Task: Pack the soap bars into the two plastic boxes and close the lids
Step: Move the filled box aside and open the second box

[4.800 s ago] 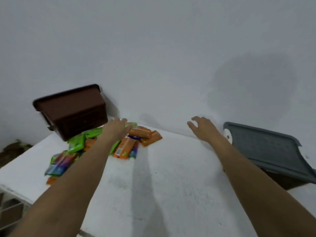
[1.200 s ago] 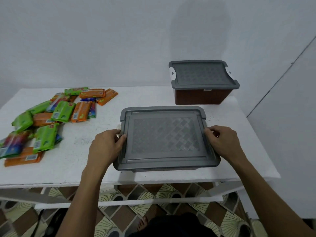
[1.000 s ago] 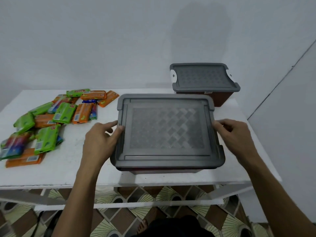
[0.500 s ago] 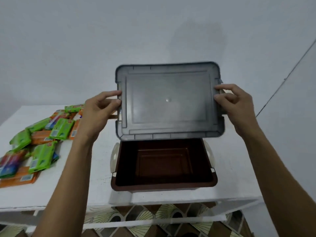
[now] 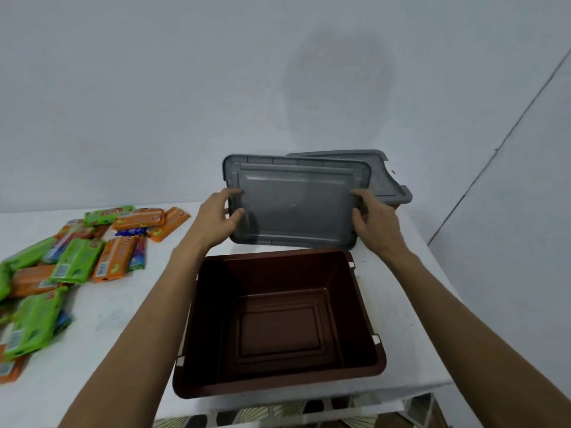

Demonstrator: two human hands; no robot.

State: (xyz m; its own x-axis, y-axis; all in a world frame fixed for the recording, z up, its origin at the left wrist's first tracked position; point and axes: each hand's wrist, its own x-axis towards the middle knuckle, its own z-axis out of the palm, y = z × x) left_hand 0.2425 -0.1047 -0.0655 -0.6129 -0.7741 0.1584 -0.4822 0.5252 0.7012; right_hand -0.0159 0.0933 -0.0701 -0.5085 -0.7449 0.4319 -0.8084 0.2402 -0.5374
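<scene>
Left hand (image 5: 216, 218) and right hand (image 5: 376, 223) gripped grey lid (image 5: 296, 205) by short ends, behind open brown box (image 5: 278, 273); soap bars (image 5: 77, 264) lay leftward, nearer left hand.

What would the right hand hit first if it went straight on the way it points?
Probably the far box's lid, which lies beyond the right hand and the grey lid it grips. Its fingers point forward, that way. Depth is unclear, so the gap can't be judged.
</scene>
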